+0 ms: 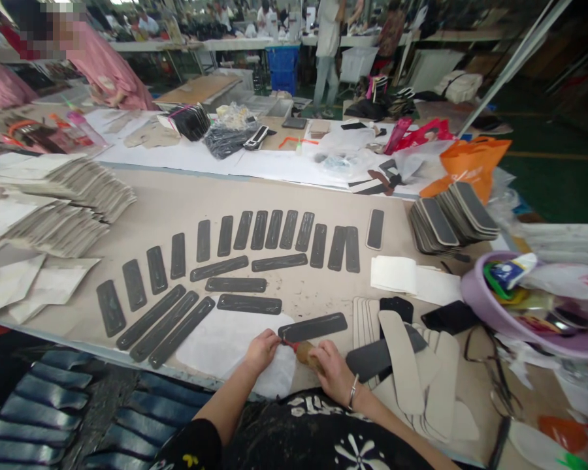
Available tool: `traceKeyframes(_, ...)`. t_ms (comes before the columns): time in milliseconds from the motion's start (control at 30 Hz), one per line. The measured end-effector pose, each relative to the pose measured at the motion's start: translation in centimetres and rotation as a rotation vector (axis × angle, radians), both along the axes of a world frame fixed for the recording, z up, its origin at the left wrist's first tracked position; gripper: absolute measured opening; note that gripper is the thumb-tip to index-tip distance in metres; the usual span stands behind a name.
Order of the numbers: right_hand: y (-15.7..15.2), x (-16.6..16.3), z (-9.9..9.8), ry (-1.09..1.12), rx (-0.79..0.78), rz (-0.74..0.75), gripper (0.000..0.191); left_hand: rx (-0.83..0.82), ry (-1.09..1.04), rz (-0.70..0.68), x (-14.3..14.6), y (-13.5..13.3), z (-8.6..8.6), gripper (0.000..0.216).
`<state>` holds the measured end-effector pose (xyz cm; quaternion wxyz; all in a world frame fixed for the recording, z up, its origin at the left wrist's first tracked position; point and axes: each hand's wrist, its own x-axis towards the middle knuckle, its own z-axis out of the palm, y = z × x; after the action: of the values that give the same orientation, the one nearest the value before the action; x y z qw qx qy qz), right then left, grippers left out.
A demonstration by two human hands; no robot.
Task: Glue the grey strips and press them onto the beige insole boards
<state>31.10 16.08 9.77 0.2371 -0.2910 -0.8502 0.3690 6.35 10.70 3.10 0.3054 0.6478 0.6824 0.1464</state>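
Black printed shirt (287, 437) nearest, right at the table's (166, 196) front edge! Right hand (330, 367) wrapped round a wooden-handled tool (304, 353); left hand (262, 351) bunched at the left end of a dark strip (316, 326), grip impossible to tell. Best here: light pressure, strip flat, fingertips at its edges. Pale pieces (400, 362) crowd the right; beyond the strip arc (259, 230), bare surface opens up.

No legible text, pale mark (462, 176) on orange bag (485, 160), too blurred to read
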Motion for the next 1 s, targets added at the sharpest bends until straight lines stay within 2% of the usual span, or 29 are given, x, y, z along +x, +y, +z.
traceKeyframes(200, -0.1, 2.4, 0.0, -0.052, -0.002, -0.108, 0.046, 0.053, -0.004, -0.022, -0.1, -0.1, -0.5, 0.025)
traceKeyframes(567, 1.1, 10.0, -1.1, -0.135, 0.148, -0.389, 0.039, 0.037, 0.038, -0.033, 0.0, 0.1, 0.0, 0.024)
traceKeyframes(700, 0.9, 9.1, -0.7, -0.104, 0.143, -0.400, 0.039, 0.032, 0.059, -0.038, 0.1, 0.1, -0.1, 0.024)
traceKeyframes(900, 0.6, 4.0, -0.7, -0.022, 0.072, -0.173, 0.044, 0.000, 0.080, -0.048, 0.1, 0.2, 0.0, 0.024)
traceKeyframes(1000, 0.9, 3.2, -1.0, -0.044, 0.077, -0.109, 0.040, 0.007, 0.074, -0.054, 0.0, 0.2, 0.1, 0.023)
